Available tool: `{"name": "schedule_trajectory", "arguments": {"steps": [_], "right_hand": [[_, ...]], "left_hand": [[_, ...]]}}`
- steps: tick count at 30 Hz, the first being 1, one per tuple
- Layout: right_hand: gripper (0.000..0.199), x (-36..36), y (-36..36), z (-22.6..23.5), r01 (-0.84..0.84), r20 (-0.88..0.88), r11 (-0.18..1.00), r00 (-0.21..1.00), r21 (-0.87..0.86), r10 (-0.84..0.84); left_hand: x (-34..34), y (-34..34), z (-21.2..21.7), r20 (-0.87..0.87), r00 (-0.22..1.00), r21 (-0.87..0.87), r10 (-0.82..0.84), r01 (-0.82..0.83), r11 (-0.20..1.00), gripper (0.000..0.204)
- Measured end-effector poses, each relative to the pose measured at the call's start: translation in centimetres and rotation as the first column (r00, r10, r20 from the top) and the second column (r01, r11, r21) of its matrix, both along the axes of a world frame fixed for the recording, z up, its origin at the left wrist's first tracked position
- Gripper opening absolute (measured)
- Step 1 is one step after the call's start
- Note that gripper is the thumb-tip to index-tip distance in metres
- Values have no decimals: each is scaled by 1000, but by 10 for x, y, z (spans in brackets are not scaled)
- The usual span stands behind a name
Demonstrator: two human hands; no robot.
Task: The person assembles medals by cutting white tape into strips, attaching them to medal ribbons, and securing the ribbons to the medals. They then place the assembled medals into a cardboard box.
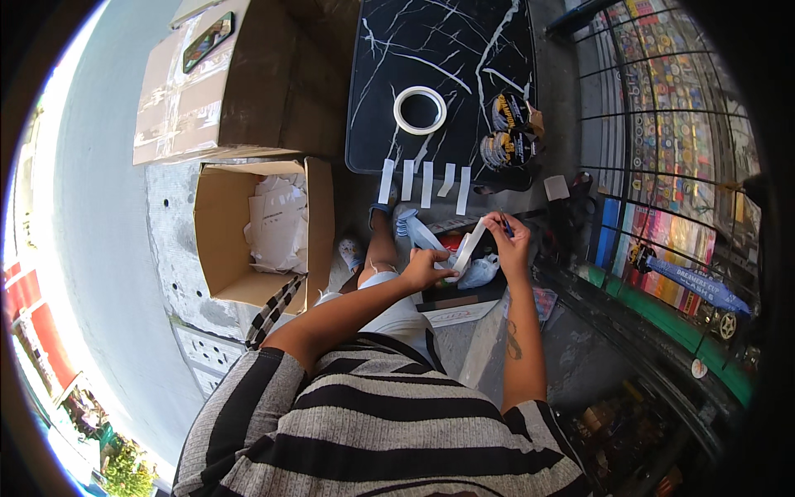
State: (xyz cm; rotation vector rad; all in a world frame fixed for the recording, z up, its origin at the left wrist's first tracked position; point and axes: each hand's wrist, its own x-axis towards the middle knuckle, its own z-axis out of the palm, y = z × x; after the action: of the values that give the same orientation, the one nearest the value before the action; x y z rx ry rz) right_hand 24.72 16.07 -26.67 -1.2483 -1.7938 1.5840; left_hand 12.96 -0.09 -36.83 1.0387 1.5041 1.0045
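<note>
My left hand (426,270) is closed on a roll of white tape (464,252), which shows nearly edge-on in front of my lap. A short length of the tape runs up to my right hand (508,235), whose fingertips pinch its end. A small dark, thin object (507,227) also sticks out between the right fingers; its kind is not clear. Beyond my hands, several white tape strips (427,185) hang in a row from the near edge of a black marbled table (381,108). A second white tape roll (420,110) lies flat on that table.
Round, dark-labelled packages (503,149) sit at the table's right edge. An open cardboard box (217,240) holding white papers stands at left, with a bigger carton (186,108) behind it bearing a phone (209,41). At right is a wire rack (662,124) of colourful goods.
</note>
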Motion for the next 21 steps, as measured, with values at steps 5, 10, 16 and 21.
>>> {"name": "schedule_trajectory", "arguments": {"steps": [5, 10, 16, 21], "right_hand": [[8, -13, 31, -3, 72, -40, 988, 997, 137, -67], [13, -31, 53, -41, 118, -46, 974, 993, 191, -111], [19, -42, 56, -71, 140, 146, 896, 965, 422, -220], [17, -48, 54, -83, 152, 116, 846, 963, 511, -244]], "left_hand": [[4, 10, 2, -55, 998, -27, -20, 19, 999, 28], [11, 21, 0, -94, 996, -15, 1, -2, 1000, 30], [21, 28, -3, -22, 1000, -122, 11, -13, 992, 35], [17, 38, -3, -33, 997, -235, -73, 63, 970, 37]]}}
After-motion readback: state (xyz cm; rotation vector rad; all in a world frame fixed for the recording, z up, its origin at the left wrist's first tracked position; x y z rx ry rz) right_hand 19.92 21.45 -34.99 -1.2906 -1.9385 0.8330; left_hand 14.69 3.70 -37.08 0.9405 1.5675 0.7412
